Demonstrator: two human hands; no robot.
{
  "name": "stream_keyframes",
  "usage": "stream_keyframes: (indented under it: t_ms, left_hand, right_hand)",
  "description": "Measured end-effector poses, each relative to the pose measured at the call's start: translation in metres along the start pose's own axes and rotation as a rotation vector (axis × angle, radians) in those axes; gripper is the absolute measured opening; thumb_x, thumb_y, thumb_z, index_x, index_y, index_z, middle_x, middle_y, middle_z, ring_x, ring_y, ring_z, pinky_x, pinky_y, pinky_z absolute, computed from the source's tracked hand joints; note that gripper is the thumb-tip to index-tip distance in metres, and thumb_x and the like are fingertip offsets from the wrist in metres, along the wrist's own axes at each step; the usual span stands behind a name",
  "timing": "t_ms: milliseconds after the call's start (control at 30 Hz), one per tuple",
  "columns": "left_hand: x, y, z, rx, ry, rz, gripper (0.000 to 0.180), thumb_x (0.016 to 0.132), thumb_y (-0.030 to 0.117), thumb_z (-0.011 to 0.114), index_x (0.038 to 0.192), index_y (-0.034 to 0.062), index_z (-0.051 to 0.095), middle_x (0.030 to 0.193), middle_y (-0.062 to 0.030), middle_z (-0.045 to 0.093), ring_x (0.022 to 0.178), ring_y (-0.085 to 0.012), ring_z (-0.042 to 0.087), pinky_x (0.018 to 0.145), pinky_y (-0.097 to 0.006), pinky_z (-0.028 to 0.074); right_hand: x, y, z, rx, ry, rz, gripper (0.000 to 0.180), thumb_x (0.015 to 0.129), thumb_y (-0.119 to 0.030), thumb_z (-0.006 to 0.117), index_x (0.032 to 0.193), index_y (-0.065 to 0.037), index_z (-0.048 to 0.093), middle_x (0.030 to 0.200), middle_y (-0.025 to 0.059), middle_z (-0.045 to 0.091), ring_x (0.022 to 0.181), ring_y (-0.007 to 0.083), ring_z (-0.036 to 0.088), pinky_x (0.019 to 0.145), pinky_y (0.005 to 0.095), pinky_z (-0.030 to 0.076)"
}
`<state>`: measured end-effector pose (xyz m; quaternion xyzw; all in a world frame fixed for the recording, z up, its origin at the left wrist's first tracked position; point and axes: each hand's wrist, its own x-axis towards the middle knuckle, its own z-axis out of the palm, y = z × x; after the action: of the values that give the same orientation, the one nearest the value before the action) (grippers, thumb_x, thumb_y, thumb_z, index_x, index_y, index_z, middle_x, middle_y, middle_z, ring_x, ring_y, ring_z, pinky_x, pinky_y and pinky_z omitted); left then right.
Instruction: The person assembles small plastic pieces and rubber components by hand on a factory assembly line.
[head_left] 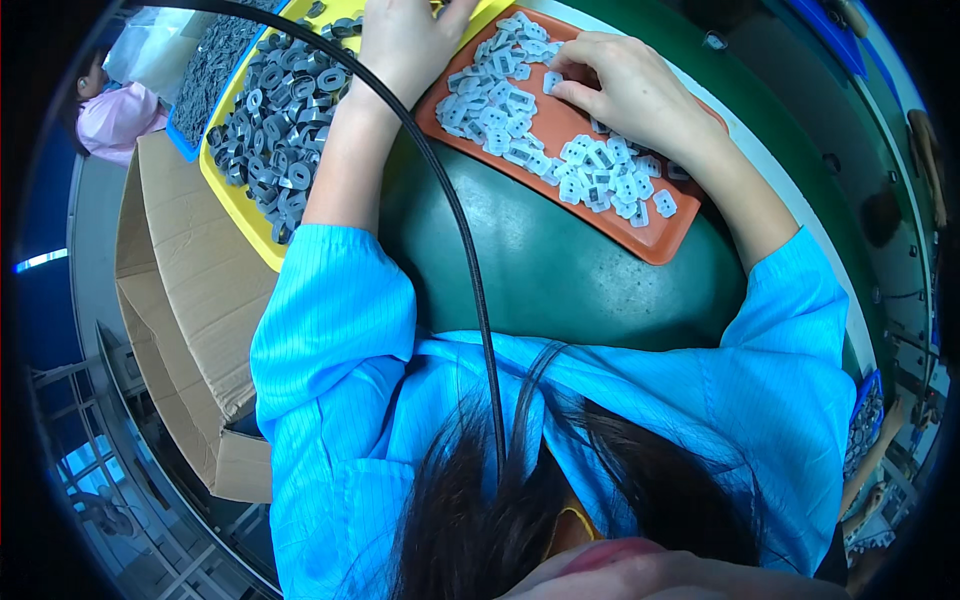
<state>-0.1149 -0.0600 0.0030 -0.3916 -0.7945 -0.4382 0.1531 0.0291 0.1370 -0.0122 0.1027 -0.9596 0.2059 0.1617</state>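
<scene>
white parts (510,110): small flat squarish pieces with holes, loosely heaped on the orange tray (655,240), in two clusters.
orange tray: shallow, rectangular, lying tilted on the green table, just right of the yellow tray.
grey ring parts (280,120): dark, piled in yellow tray (235,210).

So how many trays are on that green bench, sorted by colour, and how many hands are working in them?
Orange tray, holding small white flat parts: 1
Yellow tray, holding grey ring-shaped parts: 1
Blue tray, partly hidden behind the yellow one: 1
Hands: 2, the left hand over the yellow tray, the right hand on the white parts
Total: 3 trays, 2 hands
</scene>
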Motion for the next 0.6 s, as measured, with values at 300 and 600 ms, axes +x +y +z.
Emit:
stream_keyframes:
  t_ms: [300, 600]
  left_hand:
    - [-0.012, 0.032, 0.024, 0.114, -0.142, -0.037, 0.043, 0.081, 0.009, 0.081, 0.120, 0.0021, 0.065, 0.099, -0.0133, 0.068, 0.078, -0.0252, 0.066, 0.071, -0.034, 0.054]
    - [-0.022, 0.059, 0.035, -0.151, -0.166, -0.032, 0.040, 0.086, 0.009, 0.081, 0.120, -0.0002, 0.063, 0.099, -0.0146, 0.071, 0.085, -0.0213, 0.070, 0.073, -0.033, 0.057]
  right_hand:
    - [-0.007, 0.007, 0.016, -0.055, 0.182, -0.104, 0.019, 0.087, -0.018, 0.074, 0.098, -0.003, 0.075, 0.090, 0.0155, 0.074, 0.085, 0.0322, 0.071, 0.082, 0.0414, 0.057]
    - [-0.001, 0.018, -0.038, 0.980, 0.082, 0.314, 0.020, 0.091, -0.007, 0.076, 0.108, 0.002, 0.067, 0.090, 0.0032, 0.071, 0.081, 0.0067, 0.065, 0.073, 0.0206, 0.052]
